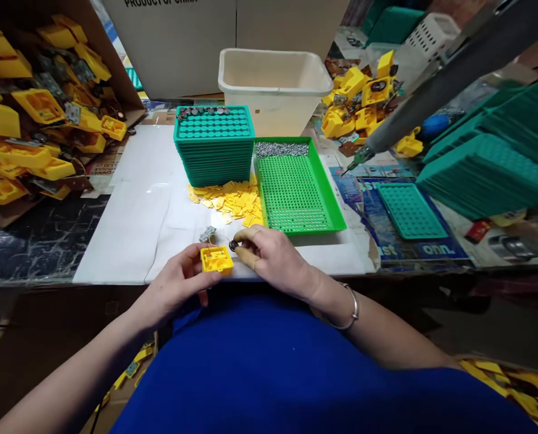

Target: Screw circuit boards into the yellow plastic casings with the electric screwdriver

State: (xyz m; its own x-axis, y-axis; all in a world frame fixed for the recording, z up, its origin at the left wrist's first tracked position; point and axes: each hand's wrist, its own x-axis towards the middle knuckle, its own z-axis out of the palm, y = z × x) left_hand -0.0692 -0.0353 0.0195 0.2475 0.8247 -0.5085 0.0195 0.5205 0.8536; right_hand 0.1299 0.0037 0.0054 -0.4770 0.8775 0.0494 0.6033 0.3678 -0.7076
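My left hand (182, 278) grips a small yellow plastic housing (217, 260), its open side facing up, at the front edge of the table. Just to the right, my right hand (269, 256) pinches a small round black part (233, 245), which looks like a mini speaker. Thin wires run from it toward the housing and a small grey circuit board (208, 234) lying behind. Beyond my hands lies a pile of flat yellow plastic pieces (232, 202). A green perforated tray (296, 187) with small metal screws (282, 149) at its far end stands behind my right hand.
Stacked teal trays (214, 150) with round dark parts on top stand ahead, before a white bin (275, 90). An electric screwdriver (386, 132) hangs at right. Yellow housings fill a cardboard box (124, 72) at left and pile up (363, 90) at back right. More teal trays (472, 163) stand right.
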